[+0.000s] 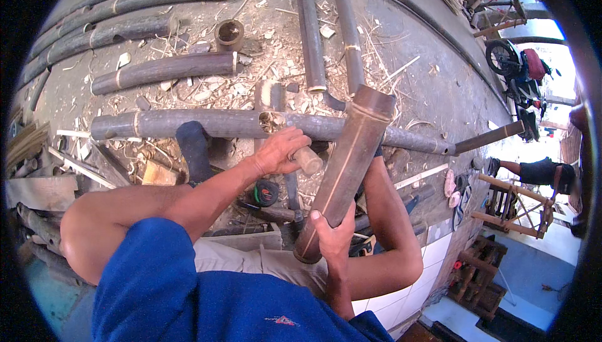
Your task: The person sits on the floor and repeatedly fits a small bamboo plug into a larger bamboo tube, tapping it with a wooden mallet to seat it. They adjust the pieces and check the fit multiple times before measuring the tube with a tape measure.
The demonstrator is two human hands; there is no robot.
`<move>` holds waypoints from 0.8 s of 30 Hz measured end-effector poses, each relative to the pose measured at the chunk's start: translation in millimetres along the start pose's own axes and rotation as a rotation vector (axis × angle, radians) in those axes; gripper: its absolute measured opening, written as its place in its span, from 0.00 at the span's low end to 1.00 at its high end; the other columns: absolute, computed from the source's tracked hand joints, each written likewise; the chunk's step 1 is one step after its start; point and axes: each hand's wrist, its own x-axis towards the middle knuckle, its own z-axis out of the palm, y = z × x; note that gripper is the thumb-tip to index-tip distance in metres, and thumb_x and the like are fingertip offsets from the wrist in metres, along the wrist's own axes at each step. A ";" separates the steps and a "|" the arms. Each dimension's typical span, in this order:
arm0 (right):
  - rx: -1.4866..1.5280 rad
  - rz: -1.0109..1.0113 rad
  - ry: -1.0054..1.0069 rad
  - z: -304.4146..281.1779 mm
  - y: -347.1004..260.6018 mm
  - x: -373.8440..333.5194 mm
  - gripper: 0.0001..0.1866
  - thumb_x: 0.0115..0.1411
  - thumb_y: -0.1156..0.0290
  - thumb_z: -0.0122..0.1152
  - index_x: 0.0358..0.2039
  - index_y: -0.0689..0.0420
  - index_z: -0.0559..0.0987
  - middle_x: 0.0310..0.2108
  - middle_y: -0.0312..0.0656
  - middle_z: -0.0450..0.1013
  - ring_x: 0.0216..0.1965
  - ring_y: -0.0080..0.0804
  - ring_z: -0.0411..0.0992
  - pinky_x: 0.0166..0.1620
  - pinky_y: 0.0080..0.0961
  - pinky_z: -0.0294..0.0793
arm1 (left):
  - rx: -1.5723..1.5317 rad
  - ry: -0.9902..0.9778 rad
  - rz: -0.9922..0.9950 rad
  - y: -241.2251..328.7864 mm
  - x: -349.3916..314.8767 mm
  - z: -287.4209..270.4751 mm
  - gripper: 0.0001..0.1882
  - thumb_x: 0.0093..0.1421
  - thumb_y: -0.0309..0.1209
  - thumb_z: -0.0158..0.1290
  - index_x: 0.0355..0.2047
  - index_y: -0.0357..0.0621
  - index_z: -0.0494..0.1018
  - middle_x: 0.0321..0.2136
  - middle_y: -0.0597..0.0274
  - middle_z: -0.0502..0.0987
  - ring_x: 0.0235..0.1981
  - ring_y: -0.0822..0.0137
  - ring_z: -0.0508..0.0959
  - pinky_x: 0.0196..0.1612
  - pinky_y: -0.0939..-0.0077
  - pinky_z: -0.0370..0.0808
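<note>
My left hand (pixel 282 151) is closed round a light wooden handle (pixel 308 161), its blunt end toward me; the rest of that tool is hidden. My right hand (pixel 335 232) grips the lower part of a thick brown bamboo tube (pixel 345 166). The tube slants up and away to the right, its near end by my lap. Beyond my hands, a long dark bamboo pole (pixel 207 124) lies across the ground, with a hole (pixel 271 121) cut in it near my left hand. The held tube overlaps this pole in view. A black-and-green tape measure (pixel 266 193) lies below my left wrist.
Pale wood chips (pixel 207 94) litter the ground. Several bamboo poles (pixel 125 31) lie at the far left, and two bamboo tubes (pixel 310 38) at the far middle. A short bamboo ring (pixel 229 33) stands among them. Sandals (pixel 461 191) and a parked motorcycle (pixel 520 69) are at right.
</note>
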 end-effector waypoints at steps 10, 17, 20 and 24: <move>-0.093 0.047 -0.076 5.9 -1.3 -7.6 0.39 0.55 0.60 0.73 0.62 0.64 0.66 0.50 0.48 0.76 0.51 0.35 0.75 0.58 0.35 0.72 | -0.029 0.138 0.030 -3.6 -1.7 -17.4 0.26 0.41 0.29 0.65 0.43 0.40 0.72 0.33 0.52 0.68 0.39 0.47 0.71 0.43 0.55 0.71; -0.072 0.074 -0.120 10.1 -6.0 -13.8 0.41 0.54 0.59 0.74 0.62 0.63 0.66 0.50 0.47 0.77 0.51 0.35 0.75 0.58 0.35 0.72 | -0.027 0.116 -0.023 -8.2 -6.4 -15.2 0.28 0.41 0.31 0.66 0.45 0.40 0.73 0.36 0.50 0.69 0.41 0.44 0.71 0.46 0.54 0.71; -0.083 0.039 -0.127 9.6 -6.6 -12.6 0.42 0.53 0.58 0.75 0.62 0.63 0.66 0.50 0.47 0.77 0.51 0.34 0.75 0.58 0.35 0.72 | -0.027 0.110 -0.023 -12.1 -9.1 -13.7 0.30 0.41 0.31 0.67 0.46 0.40 0.73 0.38 0.48 0.71 0.43 0.43 0.71 0.49 0.53 0.71; -0.081 0.001 -0.119 8.4 -4.3 -11.8 0.42 0.53 0.58 0.74 0.63 0.63 0.66 0.50 0.47 0.77 0.50 0.34 0.75 0.58 0.35 0.72 | -0.010 0.095 -0.045 -14.5 -11.6 -10.7 0.30 0.41 0.31 0.68 0.46 0.40 0.73 0.40 0.47 0.72 0.45 0.42 0.72 0.50 0.52 0.71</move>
